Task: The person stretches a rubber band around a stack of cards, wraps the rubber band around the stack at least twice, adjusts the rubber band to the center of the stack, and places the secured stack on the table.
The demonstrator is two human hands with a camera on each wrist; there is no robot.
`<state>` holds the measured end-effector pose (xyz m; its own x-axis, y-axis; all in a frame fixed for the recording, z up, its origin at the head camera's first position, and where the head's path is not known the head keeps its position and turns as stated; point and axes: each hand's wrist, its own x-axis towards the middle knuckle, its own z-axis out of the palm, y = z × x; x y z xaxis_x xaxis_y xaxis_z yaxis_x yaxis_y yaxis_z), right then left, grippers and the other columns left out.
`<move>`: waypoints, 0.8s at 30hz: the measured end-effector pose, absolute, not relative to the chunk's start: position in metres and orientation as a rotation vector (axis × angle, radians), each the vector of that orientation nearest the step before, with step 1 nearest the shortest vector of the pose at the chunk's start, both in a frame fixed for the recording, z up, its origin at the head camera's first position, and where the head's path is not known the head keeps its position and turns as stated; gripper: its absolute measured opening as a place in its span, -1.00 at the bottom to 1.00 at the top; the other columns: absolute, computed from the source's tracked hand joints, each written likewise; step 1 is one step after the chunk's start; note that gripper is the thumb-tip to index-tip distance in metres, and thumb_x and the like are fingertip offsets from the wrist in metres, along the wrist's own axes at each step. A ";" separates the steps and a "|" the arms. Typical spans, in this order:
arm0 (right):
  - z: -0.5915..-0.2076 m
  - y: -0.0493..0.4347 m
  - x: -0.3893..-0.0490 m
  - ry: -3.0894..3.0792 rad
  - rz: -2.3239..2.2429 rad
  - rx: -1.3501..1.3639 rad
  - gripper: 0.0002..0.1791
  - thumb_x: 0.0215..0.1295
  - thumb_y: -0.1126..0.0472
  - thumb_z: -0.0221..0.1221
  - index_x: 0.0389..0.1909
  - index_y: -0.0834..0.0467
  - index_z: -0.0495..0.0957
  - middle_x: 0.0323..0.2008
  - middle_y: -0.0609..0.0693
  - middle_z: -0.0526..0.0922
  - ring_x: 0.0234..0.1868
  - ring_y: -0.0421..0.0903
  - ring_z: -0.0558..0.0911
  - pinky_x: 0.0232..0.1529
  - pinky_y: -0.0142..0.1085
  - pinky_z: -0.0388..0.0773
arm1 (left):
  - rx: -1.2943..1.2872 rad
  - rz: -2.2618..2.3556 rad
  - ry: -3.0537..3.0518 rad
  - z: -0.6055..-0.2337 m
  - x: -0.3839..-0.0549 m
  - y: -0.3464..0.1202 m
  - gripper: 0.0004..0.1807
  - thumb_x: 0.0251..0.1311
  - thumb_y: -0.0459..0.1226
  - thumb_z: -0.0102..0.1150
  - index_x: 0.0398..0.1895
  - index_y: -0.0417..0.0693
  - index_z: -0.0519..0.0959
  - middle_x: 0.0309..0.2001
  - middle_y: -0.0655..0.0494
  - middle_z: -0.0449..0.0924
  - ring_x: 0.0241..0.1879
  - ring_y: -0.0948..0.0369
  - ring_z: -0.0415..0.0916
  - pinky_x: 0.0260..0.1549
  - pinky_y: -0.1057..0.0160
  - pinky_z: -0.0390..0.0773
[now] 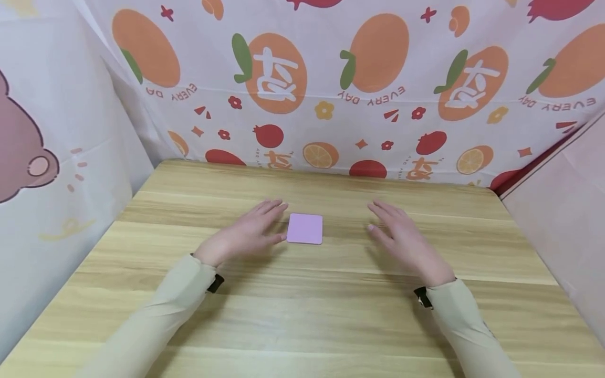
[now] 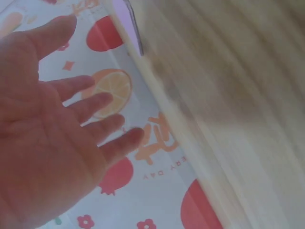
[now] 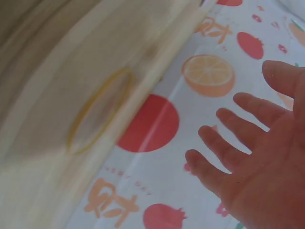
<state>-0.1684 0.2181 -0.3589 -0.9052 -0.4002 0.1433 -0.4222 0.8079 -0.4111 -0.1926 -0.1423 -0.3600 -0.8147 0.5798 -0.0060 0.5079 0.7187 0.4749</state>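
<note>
While I watch from afar, the left hand (image 1: pixel 244 233), a purple card (image 1: pixel 304 228) and the right hand (image 1: pixel 406 239) line up across the table (image 1: pixel 302 325).
At left, I see fingers and thumb apart, the thumb tip beside the card's edge; whether they touch I cannot tell. Just right of that grip, the square card lies flat. The right hand's fingers and thumb stand apart too; my right wrist view gives a yellow loop (image 3: pixel 86 106) on the table, off its fingertips.

Probably an indoor nook, with a fruit-print curtain (image 1: pixel 326 68) and cartoon-print sheet (image 1: pixel 85 131) bordering a wood-grain table (image 1: pixel 302 310).
</note>
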 end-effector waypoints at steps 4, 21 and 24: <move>-0.362 0.228 -0.173 -2.939 0.720 0.654 -0.42 0.48 0.08 0.08 0.46 0.11 0.25 0.44 0.09 0.23 0.44 0.14 0.16 0.38 0.11 0.09 | 0.888 0.761 2.659 -0.358 -0.204 -0.144 -0.20 0.28 -0.18 0.28 0.48 -0.25 0.15 0.48 -0.19 0.07 0.46 -0.10 -0.02 0.37 -0.09 0.06; -0.384 0.271 -0.199 -2.958 0.854 0.742 -0.62 0.37 0.32 0.19 0.20 0.23 0.53 0.20 0.12 0.51 0.26 0.12 0.42 0.27 0.09 0.29 | 0.824 0.892 2.510 -0.370 -0.248 -0.153 -0.32 0.13 -0.24 0.39 0.33 -0.19 0.40 0.28 -0.13 0.43 0.30 -0.03 0.32 0.23 -0.08 0.33; -0.386 0.276 -0.204 -2.972 0.854 0.772 -0.65 0.35 0.35 0.21 0.14 0.23 0.58 0.12 0.10 0.57 0.18 0.09 0.50 0.21 0.06 0.39 | 0.816 0.875 2.517 -0.372 -0.250 -0.149 -0.33 0.11 -0.26 0.41 0.32 -0.18 0.42 0.27 -0.11 0.44 0.26 -0.01 0.36 0.23 -0.06 0.34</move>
